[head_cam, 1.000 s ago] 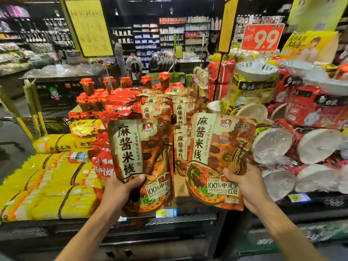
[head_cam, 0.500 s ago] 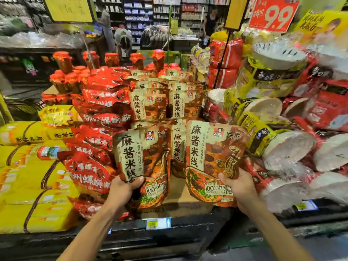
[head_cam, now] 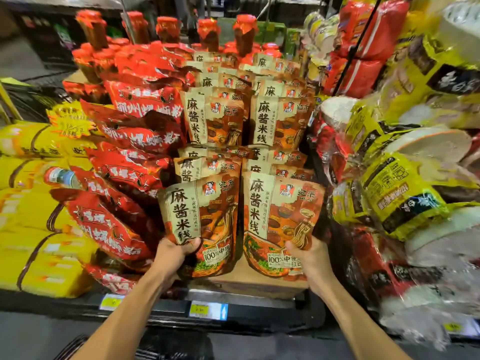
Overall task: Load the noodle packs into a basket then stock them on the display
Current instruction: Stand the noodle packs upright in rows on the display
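Gripping a brown noodle pack by its lower edge, the left hand (head_cam: 173, 253) had its thumb curled over the front of the left pack (head_cam: 201, 224) and its fingers hidden behind. The right hand (head_cam: 310, 258) held the right pack (head_cam: 279, 222) the same way, thumb pressed on the printed front, fingers out of sight at the back. Both packs stood upright, side by side and nearly touching, their bottoms at or just above the cardboard base (head_cam: 249, 280); whether they rested on it could not be told. Behind the held packs, rows of identical brown packs (head_cam: 249, 118) rose in two columns. Left of those rows lay a slumped heap of red packs (head_cam: 132, 162), and further left, yellow bags (head_cam: 28, 222). Behind the brown rows stood red-capped jars (head_cam: 207, 32). Right of the rows were yellow-wrapped bowl noodles (head_cam: 397, 193), blurred. Below the cardboard base, the shelf edge (head_cam: 259, 311) carried a yellow price tag (head_cam: 205, 310).
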The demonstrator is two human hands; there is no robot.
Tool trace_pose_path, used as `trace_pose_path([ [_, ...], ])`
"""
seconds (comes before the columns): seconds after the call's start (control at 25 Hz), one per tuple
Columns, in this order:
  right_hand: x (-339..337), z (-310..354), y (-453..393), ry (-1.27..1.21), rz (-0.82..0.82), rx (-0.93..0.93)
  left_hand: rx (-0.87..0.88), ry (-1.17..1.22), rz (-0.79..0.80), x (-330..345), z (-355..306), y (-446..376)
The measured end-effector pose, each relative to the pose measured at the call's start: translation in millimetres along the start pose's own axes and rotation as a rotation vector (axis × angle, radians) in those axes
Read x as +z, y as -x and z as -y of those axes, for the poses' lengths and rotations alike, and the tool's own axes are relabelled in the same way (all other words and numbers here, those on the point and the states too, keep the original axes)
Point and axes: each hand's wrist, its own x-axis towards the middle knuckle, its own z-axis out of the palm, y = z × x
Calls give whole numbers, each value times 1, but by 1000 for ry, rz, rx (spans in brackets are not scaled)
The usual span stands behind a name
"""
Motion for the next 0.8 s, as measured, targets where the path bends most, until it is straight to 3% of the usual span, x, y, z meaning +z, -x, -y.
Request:
trace_pose_path([
  [0.36,21,-26,-49,-25,-65,113,0,-64,-20,12,7,-33],
  [0.56,13,-29,-47,12,10,92,-10,-146,-42,4,17,-48],
  [0.8,12,-28,-42,8,16,86,-180,-203,81,-4,20,-62],
])
